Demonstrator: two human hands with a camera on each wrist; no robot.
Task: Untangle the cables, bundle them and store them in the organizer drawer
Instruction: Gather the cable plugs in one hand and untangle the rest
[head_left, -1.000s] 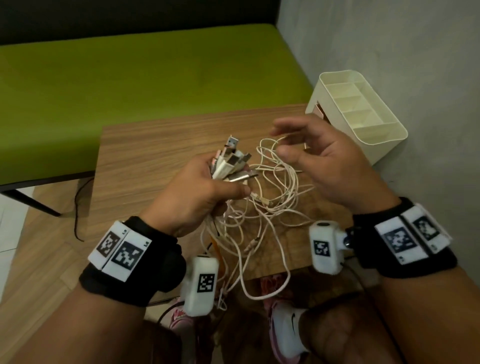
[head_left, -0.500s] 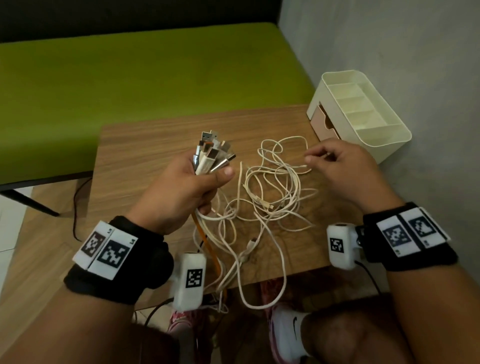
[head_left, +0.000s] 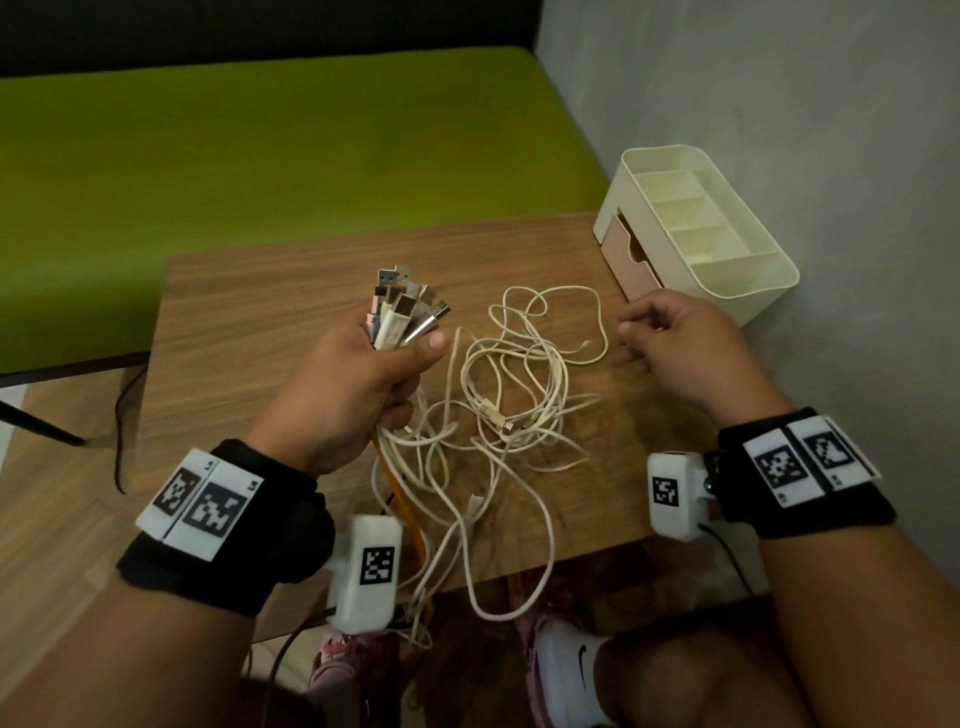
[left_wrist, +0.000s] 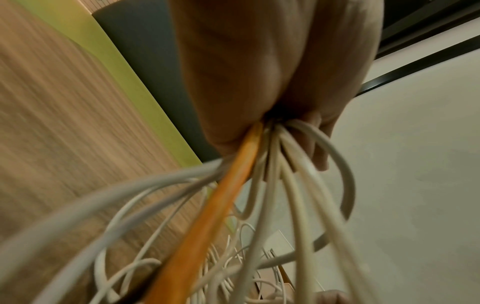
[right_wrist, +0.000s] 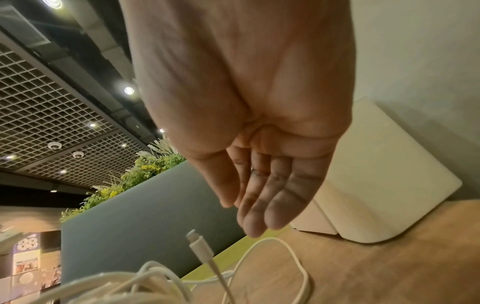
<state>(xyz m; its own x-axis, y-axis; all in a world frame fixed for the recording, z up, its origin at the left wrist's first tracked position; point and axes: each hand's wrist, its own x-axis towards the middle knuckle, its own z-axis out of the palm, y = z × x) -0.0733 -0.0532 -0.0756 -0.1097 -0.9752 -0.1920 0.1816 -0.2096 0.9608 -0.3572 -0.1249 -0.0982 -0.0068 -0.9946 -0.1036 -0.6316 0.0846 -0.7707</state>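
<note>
- White cable loops (head_left: 498, 582) hang off the near table edge, an orange cable (head_left: 402, 506) among them — both run up into the left hand (head_left: 353, 384).
- Left hand clenched round a bunch of cables just under their plugs; the left wrist view shows the orange cable and several white ones fanning out below the fist.
- Plug ends (head_left: 402, 312) stick up out of the fist, mostly USB-type and metal-tipped, thumb pressed across them.
- Rest of the white tangle (head_left: 524, 384) lies on the wooden table (head_left: 249, 322), between the two hands.
- Right hand (head_left: 675, 348) hovers just right of the tangle, fingers loosely bent, holding nothing — the right wrist view shows the fingers nearly straight above a loose white connector (right_wrist: 200, 247).
- Cream organizer (head_left: 727, 280) at the far right table corner by the wall, top compartments open, pinkish drawer (head_left: 626, 254) facing the table.
- Green bench (head_left: 260, 150) behind the table.
</note>
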